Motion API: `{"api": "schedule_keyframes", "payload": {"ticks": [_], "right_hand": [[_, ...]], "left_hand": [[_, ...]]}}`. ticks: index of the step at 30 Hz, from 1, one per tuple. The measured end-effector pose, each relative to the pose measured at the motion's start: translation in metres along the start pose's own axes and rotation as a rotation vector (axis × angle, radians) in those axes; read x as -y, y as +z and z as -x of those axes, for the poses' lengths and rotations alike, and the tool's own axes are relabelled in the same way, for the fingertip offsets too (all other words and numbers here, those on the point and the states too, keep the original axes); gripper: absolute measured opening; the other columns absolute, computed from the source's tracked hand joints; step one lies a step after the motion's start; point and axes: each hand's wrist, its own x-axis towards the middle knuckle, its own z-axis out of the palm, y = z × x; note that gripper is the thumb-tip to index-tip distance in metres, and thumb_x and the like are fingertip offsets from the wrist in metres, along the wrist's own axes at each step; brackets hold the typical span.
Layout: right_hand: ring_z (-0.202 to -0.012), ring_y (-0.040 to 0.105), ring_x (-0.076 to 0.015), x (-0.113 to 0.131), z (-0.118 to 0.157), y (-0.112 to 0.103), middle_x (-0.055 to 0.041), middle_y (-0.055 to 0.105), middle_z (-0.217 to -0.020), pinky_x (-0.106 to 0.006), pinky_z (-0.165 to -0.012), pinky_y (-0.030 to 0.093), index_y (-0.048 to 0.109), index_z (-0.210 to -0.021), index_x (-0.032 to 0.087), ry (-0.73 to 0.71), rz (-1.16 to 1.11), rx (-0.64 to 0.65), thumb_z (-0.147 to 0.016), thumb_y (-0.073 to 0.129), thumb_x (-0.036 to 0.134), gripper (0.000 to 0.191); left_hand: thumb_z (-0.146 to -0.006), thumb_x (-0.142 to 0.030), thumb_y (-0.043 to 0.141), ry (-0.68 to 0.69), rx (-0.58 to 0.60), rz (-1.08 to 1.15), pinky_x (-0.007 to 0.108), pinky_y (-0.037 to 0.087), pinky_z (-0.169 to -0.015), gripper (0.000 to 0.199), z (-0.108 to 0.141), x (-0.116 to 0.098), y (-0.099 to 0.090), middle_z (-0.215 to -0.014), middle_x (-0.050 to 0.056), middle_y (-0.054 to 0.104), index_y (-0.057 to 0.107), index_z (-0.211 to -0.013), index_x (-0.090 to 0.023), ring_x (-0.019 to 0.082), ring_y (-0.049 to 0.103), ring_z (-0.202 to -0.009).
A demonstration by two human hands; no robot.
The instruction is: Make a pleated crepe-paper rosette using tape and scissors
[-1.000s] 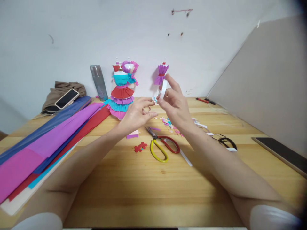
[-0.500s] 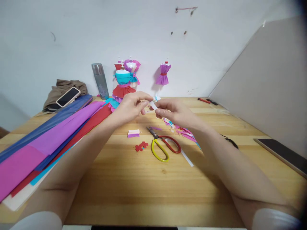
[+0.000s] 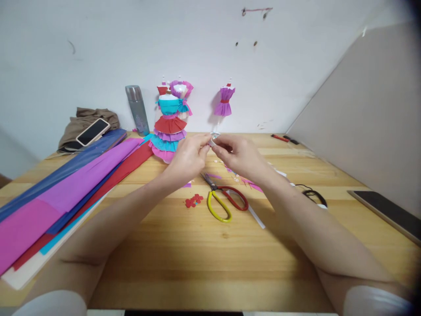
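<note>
Both hands meet above the middle of the table. My left hand (image 3: 190, 153) pinches one end of a small white strip (image 3: 212, 142), and my right hand (image 3: 237, 152) grips its other side, fingertips nearly touching. Scissors (image 3: 215, 188) with one yellow and one red handle lie partly open below the hands, over another white strip (image 3: 256, 216). Small red paper pieces (image 3: 194, 201) are left of the scissors. Behind my left hand stands a small dress form (image 3: 169, 125) in tiered turquoise, red, purple and pink paper.
Folded coloured paper (image 3: 79, 186) covers the table's left side. A flask (image 3: 137, 110), more dress forms (image 3: 224, 102) and a phone (image 3: 93, 132) on brown cloth are at the back. A dark tablet-like device (image 3: 388, 213) lies right, near a black cord (image 3: 314, 195).
My left hand has moved slightly right and lower, and its fingers have closed in toward my right hand. Less of the white strip shows between them.
</note>
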Motion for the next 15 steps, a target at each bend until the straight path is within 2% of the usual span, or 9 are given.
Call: {"api": "schedule_keyframes", "payload": {"ticks": [6, 10, 15], "right_hand": [[-0.070, 0.056, -0.0235, -0.002, 0.000, 0.003, -0.0037, 0.056, -0.066, -0.035, -0.065, 0.034, 0.051, -0.075, 0.026, -0.003, 0.023, -0.053, -0.095, 0.051, 0.038, 0.023], [-0.069, 0.055, -0.0231, -0.004, 0.000, 0.002, -0.0036, 0.055, -0.065, -0.035, -0.064, 0.033, 0.052, -0.075, 0.026, -0.006, 0.060, -0.076, -0.096, 0.052, 0.038, 0.024], [-0.066, 0.052, -0.0224, -0.001, -0.001, -0.002, -0.0031, 0.052, -0.063, -0.035, -0.064, 0.031, 0.044, -0.069, 0.026, 0.013, 0.104, -0.072, -0.094, 0.055, 0.033, 0.028]], "left_hand": [[-0.091, -0.007, 0.051, 0.011, -0.059, 0.082, 0.042, 0.056, -0.108, 0.036, 0.005, 0.003, 0.012, -0.117, 0.008, 0.079, 0.078, -0.111, -0.020, 0.026, 0.071, -0.118], [-0.091, -0.008, 0.055, -0.057, -0.109, 0.195, 0.042, 0.054, -0.112, 0.029, 0.004, 0.007, 0.014, -0.123, 0.010, 0.079, 0.079, -0.103, -0.018, 0.025, 0.071, -0.123], [-0.089, -0.007, 0.060, -0.174, -0.139, 0.338, 0.039, 0.060, -0.101, 0.017, 0.000, 0.007, 0.011, -0.112, 0.013, 0.081, 0.075, -0.093, -0.014, 0.023, 0.077, -0.105]]}}
